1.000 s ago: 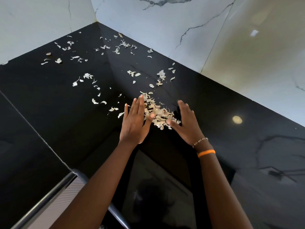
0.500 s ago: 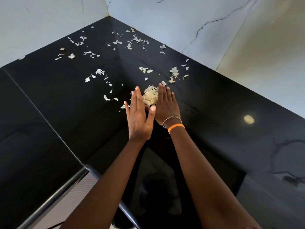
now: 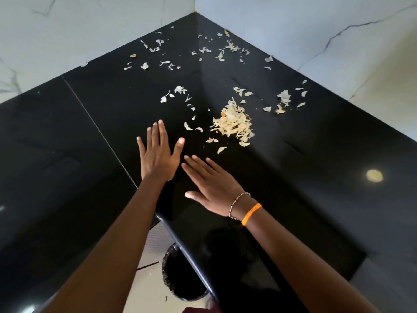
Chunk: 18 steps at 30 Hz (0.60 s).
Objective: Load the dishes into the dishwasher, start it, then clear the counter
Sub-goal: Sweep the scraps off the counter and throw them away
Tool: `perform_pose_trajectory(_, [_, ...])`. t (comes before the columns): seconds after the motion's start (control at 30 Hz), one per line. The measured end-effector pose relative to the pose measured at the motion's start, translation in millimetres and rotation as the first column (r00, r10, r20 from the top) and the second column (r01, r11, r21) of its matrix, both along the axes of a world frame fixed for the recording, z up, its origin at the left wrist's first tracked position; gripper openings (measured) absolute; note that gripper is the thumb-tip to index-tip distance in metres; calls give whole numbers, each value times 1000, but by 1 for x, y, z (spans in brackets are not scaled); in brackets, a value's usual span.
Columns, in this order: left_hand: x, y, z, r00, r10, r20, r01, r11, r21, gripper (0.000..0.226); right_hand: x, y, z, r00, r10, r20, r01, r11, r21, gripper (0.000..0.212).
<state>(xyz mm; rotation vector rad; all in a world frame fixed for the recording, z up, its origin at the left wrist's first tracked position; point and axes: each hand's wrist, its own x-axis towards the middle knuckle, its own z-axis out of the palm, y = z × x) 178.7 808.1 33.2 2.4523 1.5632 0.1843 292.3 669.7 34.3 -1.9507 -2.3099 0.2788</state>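
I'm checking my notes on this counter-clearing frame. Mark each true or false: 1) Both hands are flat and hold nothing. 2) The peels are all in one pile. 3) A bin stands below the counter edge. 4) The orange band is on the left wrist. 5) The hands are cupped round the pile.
1) True: the left hand and right hand are open.
2) False: beside the pile, loose peels lie scattered toward the corner.
3) True: the bin stands there.
4) False: the orange band is on the right wrist.
5) False: both hands are apart from it.
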Motion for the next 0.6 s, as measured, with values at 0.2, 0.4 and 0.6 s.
perform_pose_trajectory(0.2, [-3, 1, 1, 993, -17, 119, 19, 1000, -13, 85, 41, 62, 2, 995, -94, 31, 95, 995, -40, 70])
perform_pose_trajectory(0.4, [-5, 2, 3, 983, -23, 182, 27, 999, -18, 93, 70, 114, -1, 948, -317, 33, 318, 948, -19, 63])
perform_pose_trajectory(0.6, [-7, 4, 2, 954, -11, 298, 29, 998, -57, 101, 11, 91, 7, 977, -212, -27, 212, 977, 3, 58])
